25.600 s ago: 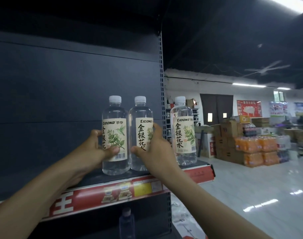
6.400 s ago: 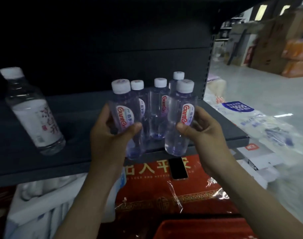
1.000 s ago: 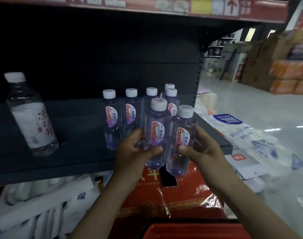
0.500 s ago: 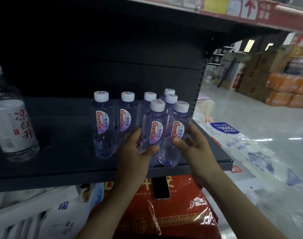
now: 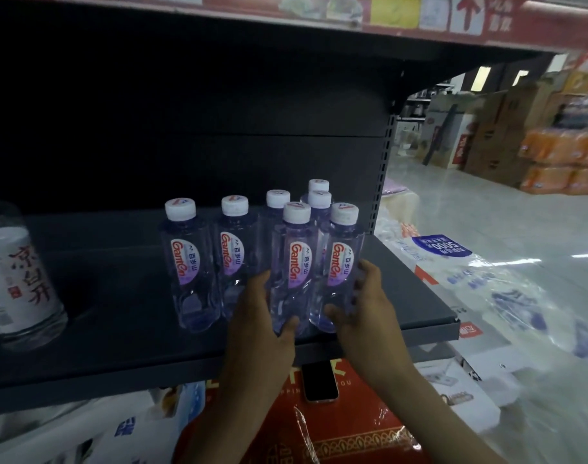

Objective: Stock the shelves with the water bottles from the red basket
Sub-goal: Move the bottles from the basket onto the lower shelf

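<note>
Left hand (image 5: 262,316) curled round the lower body of a clear plastic white-capped water bottle (image 5: 294,259). Right hand (image 5: 362,309) curled round a second matching bottle (image 5: 341,259), touching the first on its right. Both upright near the front edge of the dark grey metal shelf (image 5: 118,329). Five more matching bottles (image 5: 192,262) stand just behind and left.

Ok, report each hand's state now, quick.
Left hand: grips the left front bottle.
Right hand: grips the right front bottle.
</note>
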Tool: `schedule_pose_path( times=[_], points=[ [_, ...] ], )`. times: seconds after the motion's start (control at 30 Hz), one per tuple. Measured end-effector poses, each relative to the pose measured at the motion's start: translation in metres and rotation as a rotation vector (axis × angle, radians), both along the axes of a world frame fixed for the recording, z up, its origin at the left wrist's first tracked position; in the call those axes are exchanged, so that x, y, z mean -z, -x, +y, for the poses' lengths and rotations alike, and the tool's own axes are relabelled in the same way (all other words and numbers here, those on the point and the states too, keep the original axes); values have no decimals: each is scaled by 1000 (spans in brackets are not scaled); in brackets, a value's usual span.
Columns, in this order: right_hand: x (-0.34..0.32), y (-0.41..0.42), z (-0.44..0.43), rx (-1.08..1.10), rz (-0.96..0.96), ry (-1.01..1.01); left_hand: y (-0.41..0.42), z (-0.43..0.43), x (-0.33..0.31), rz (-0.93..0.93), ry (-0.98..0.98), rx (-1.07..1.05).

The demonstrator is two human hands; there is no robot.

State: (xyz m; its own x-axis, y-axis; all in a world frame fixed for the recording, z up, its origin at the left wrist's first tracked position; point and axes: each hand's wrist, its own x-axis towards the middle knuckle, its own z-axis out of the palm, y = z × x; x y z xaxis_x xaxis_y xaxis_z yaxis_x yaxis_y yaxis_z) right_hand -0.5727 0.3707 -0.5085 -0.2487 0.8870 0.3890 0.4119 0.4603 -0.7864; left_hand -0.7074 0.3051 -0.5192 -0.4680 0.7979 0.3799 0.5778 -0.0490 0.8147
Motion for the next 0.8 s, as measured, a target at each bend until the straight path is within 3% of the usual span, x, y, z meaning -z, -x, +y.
schedule_pose_path(
  times=[0.6, 0.7, 0.8],
  points=[
    [-6, 0, 17, -6, -111, -20, -9, 12, -7, 132, 71, 20],
    [-3, -9, 0, 15, -261, -70, -17, -2, -7, 263, 170, -1],
    [4, -29, -28, 15, -468, -114, -33, -24, 6, 517, 260, -33]
  ],
)
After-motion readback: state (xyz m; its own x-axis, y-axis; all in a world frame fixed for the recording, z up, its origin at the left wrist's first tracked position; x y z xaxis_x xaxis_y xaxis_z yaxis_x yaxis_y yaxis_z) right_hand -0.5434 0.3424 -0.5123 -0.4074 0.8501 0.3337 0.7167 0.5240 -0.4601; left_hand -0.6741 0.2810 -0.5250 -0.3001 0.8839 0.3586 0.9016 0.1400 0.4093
